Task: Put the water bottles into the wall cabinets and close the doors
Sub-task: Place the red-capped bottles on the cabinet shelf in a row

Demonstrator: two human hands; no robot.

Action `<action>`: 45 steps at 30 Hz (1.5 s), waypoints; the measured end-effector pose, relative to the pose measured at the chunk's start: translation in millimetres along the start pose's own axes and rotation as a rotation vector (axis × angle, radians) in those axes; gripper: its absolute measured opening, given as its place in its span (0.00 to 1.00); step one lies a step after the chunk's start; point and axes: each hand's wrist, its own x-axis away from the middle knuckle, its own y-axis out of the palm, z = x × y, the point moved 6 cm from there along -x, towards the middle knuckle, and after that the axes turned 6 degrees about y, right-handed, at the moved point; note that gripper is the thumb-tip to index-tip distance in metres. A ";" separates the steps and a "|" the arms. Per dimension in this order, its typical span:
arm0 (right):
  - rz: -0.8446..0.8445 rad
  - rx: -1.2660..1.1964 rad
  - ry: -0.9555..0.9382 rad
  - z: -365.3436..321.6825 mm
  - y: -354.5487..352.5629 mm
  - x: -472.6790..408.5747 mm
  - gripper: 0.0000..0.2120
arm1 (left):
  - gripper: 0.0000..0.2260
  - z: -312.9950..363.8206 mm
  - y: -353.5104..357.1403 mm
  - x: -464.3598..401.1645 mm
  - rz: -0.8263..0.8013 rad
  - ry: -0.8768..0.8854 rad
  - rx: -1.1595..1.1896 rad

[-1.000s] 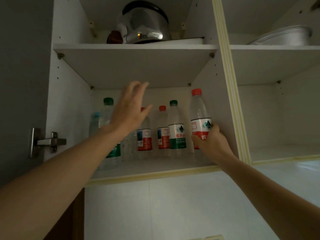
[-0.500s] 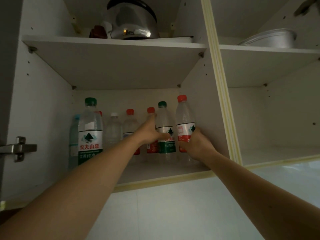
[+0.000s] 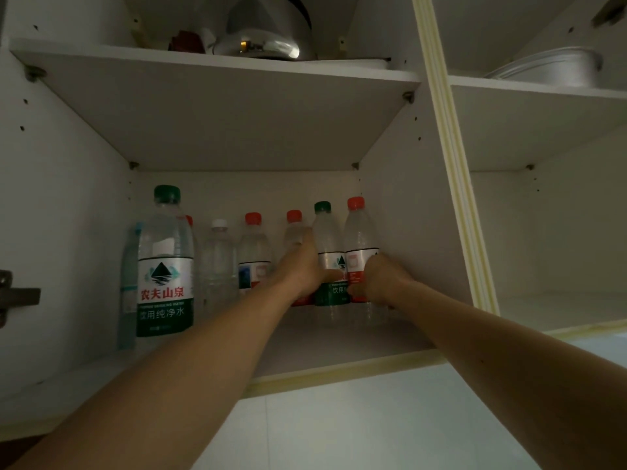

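A: What are the hands doing at the wall cabinet [image 3: 390,362]?

B: Both are reaching deep into its lower left compartment. The left hand [image 3: 300,269] is curling around the green-capped bottle [image 3: 327,252], fingers reaching up along its left side. The right hand [image 3: 376,279] is gripping the red-capped bottle [image 3: 359,239] low on its label. That bottle is standing just right of the green-capped one, nearest the compartment's right wall.

A: Are the two bottles touching?

B: They are standing side by side, very close; I cannot tell whether they are touching.

A: What else is sitting around the green-capped bottle?

B: To its left, a second red-capped bottle [image 3: 294,228] is showing half hidden behind the left hand, then another red-capped one [image 3: 253,252], then a white-capped bottle [image 3: 219,262]. Further left and nearer the front, a large green-labelled bottle [image 3: 165,262] is standing upright, and a pale blue bottle [image 3: 127,286] is peeking out from behind it.

A: Anything crowding the reach?

B: The left forearm is passing just right of the large green-labelled bottle. Above, the shelf is carrying a shiny metal kettle [image 3: 261,32]. In the compartment to the right, a metal basin [image 3: 549,67] is resting on the upper shelf. A door hinge [image 3: 15,296] is showing at the far left edge.
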 end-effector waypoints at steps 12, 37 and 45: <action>0.114 -0.168 -0.068 2.6 1.0 3.8 0.37 | 0.23 -5.9 -76.9 -24.0 0.254 -0.046 -0.370; 0.269 0.065 -0.323 -11.9 -11.2 1.5 0.48 | 0.14 -42.8 -81.6 -80.7 0.071 -0.127 -0.503; 0.273 0.069 -0.314 -10.8 -11.1 2.1 0.49 | 0.15 -46.2 -80.6 -77.7 0.106 -0.089 -0.502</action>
